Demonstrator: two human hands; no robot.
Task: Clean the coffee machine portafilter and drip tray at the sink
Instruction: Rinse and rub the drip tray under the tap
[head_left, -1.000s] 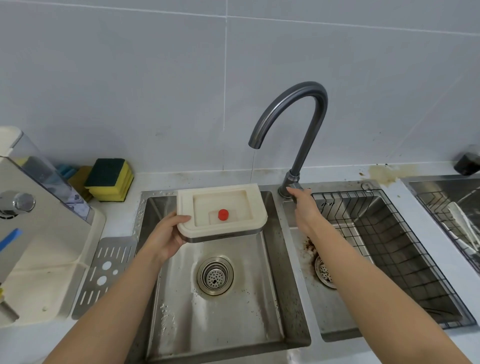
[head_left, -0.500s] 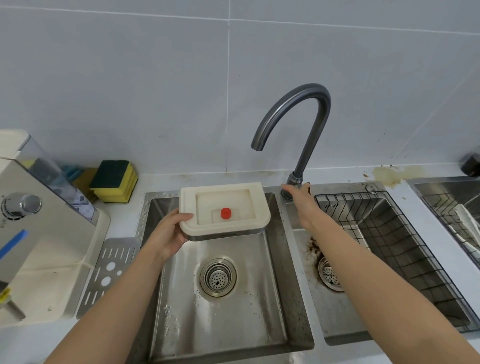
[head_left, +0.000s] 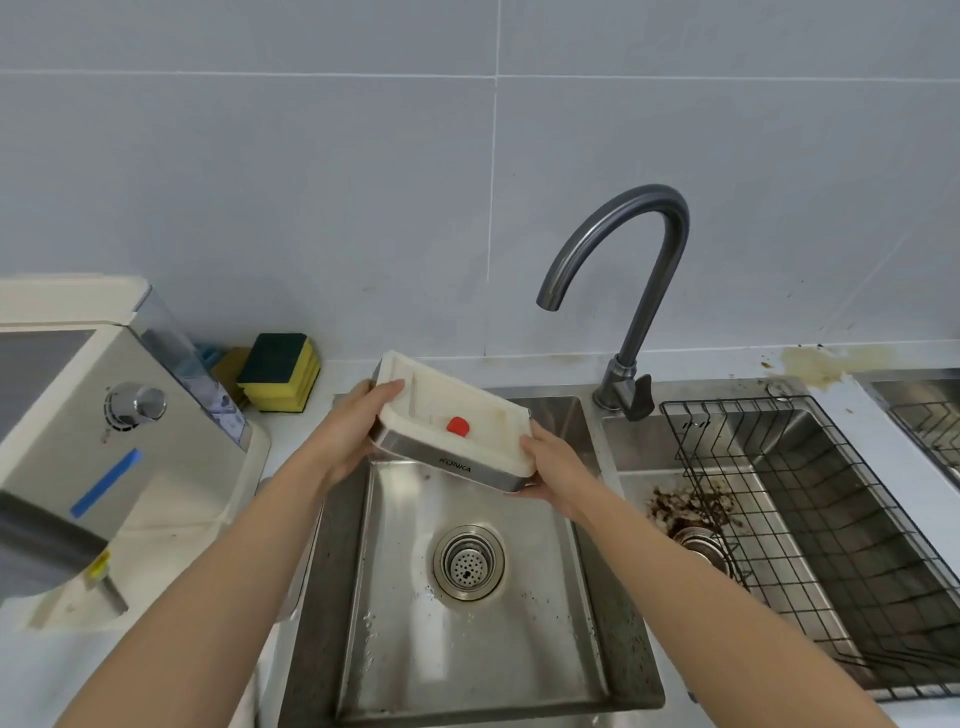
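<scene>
Both bare forearms reach forward over the left sink basin (head_left: 470, 649), converging on the drip tray (head_left: 457, 415), which is held in the air between the hands. Left hand (head_left: 348, 441): closed on the tray's left end, thumb laid over the cream top rim, remaining fingers under the base. Right hand (head_left: 553, 473): closed on the tray's right near corner, thumb on the rim, fingers wrapped beneath the metal front strip. The tray is tilted, its left far corner raised and its right near corner lowered; a red float (head_left: 457, 425) stands in its recess. Directly below the hands, the basin's drain strainer (head_left: 469, 561). Beyond and to the right of the right hand, the gooseneck faucet (head_left: 631, 291), no water running. Further right, a second basin holding a black wire rack (head_left: 810, 530) and dark grounds near its drain. Left of the left hand, on the desk (head_left: 291, 431), the coffee machine (head_left: 104, 447); beyond it, stacked yellow-green sponges (head_left: 280, 371).
</scene>
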